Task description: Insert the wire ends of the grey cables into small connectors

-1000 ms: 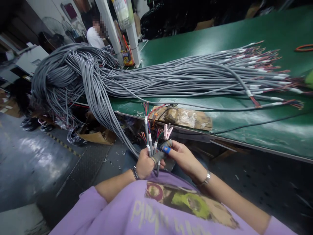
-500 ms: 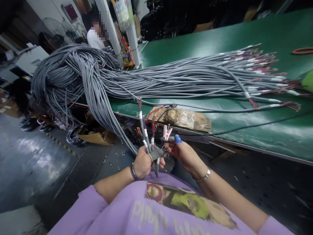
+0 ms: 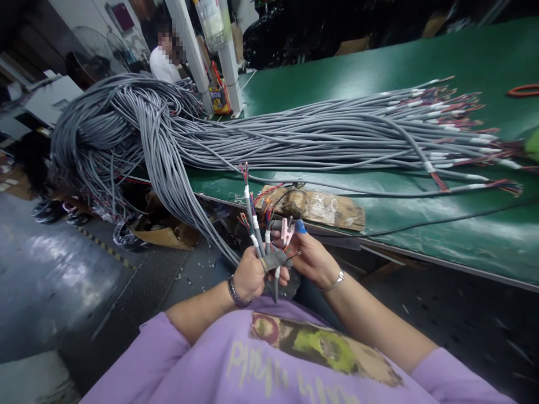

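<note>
My left hand (image 3: 249, 276) is closed around several grey cables (image 3: 257, 235). Their white-banded ends fan upward with thin coloured wires bare at the tips, and one end points down below the fist. Grey wrapping covers the left thumb. Close by on the right is my right hand (image 3: 310, 255), its thumb tipped in blue and its fingers curled. A pink clip (image 3: 287, 231) like a clothespin sits between that thumb and a grey-covered finger. Thin wires stick out between the two hands; the right fingertips are partly hidden there.
A long bundle of grey cables (image 3: 295, 137) lies along the green table (image 3: 421, 224), drooping off its left end. A taped cardboard piece (image 3: 320, 207) is at the front edge. Behind stand white posts (image 3: 231, 67); a person (image 3: 164, 64) is further back. An open box (image 3: 168, 231) sits below.
My right hand has come left, closer to the left hand, and the pink clip has tilted and lowered with it. The left hand and its cables have shifted slightly right.
</note>
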Demonstrator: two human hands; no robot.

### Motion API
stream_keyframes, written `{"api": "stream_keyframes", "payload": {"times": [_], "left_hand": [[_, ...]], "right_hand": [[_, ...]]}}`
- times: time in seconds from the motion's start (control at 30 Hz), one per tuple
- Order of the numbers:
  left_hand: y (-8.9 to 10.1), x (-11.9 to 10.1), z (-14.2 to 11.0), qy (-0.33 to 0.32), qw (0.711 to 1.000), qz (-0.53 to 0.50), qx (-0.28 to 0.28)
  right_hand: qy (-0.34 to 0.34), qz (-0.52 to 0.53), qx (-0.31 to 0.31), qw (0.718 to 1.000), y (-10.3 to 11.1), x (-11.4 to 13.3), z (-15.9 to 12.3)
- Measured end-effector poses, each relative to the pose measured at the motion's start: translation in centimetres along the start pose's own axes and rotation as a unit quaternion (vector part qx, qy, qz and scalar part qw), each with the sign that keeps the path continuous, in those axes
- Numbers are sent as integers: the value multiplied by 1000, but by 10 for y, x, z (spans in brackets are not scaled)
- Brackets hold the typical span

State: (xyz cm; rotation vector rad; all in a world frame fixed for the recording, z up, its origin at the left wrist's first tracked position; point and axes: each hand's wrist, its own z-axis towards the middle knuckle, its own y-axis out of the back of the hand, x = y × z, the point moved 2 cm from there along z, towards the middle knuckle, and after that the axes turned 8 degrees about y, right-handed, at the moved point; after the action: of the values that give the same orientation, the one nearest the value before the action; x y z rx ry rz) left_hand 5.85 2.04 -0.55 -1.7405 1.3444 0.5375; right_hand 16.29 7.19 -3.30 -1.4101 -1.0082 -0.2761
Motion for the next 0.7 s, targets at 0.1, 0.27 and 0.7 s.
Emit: {"api": "stream_keyframes", "payload": {"times": [0.1, 0.27, 0.7], "left_hand": [[0, -1, -1, 6, 1000, 0, -2], [1, -2, -2, 20, 1000, -8, -6], [0, 1, 2, 20, 1000, 4, -11]], "right_hand": [[2, 9, -36, 999, 0, -2, 2], [89, -33, -127, 987, 3, -5, 0], [8, 32, -71, 997, -3, -2, 1]]}}
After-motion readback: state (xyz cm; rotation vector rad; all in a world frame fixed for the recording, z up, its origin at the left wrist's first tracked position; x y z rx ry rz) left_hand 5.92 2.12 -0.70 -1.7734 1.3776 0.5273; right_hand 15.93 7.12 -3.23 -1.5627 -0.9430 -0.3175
